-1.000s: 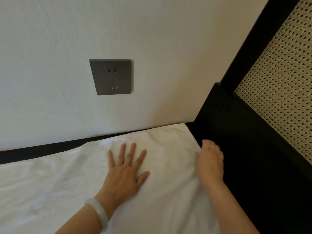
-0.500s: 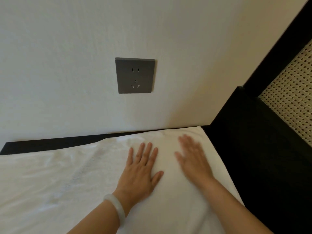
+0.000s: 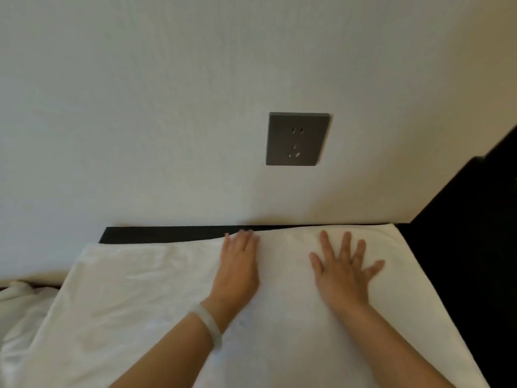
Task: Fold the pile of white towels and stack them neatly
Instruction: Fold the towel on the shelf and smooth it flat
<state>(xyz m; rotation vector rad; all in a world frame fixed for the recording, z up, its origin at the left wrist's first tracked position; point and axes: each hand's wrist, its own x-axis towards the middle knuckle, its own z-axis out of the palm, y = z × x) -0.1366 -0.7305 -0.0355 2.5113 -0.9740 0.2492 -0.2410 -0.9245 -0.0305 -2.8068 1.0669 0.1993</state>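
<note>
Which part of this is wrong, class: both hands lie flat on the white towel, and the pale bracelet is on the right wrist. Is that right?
One detail is wrong. The head view shows the pale bracelet on the left wrist, not the right. The rest holds: the left hand and the right hand both lie flat, fingers straight, on the white towel.

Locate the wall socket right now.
Head view, right of centre: the grey wall socket is on the wall above the towel, over the gap between left hand and right hand.
</note>
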